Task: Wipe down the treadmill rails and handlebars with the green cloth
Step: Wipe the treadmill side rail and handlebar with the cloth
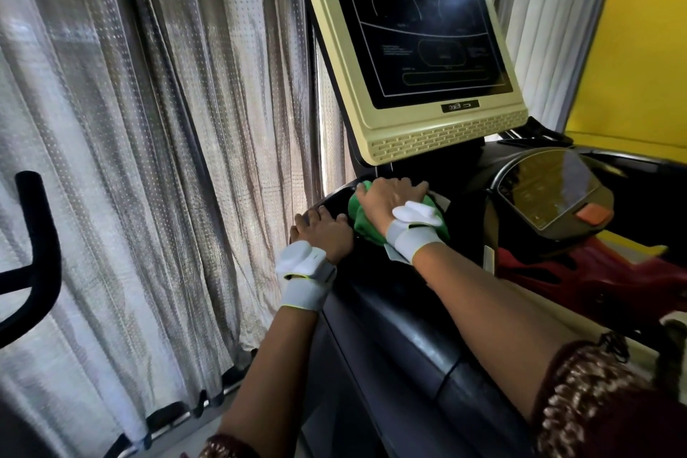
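The green cloth (362, 221) is bunched under the right hand (390, 197), whose fingers curl down over it and press it onto the black handlebar (331, 203) at the top of the left rail (390, 309), just below the cream-framed console screen (420, 37). The left hand (321, 230) grips that same bar just beside the cloth, steadying. From here I'd judge the wipe is at the front end of this one side; nothing tells me which surfaces are clean, and the far side past the dark oval control panel (550, 190) looks untouched. Grey curtains (167, 123) hang close alongside.
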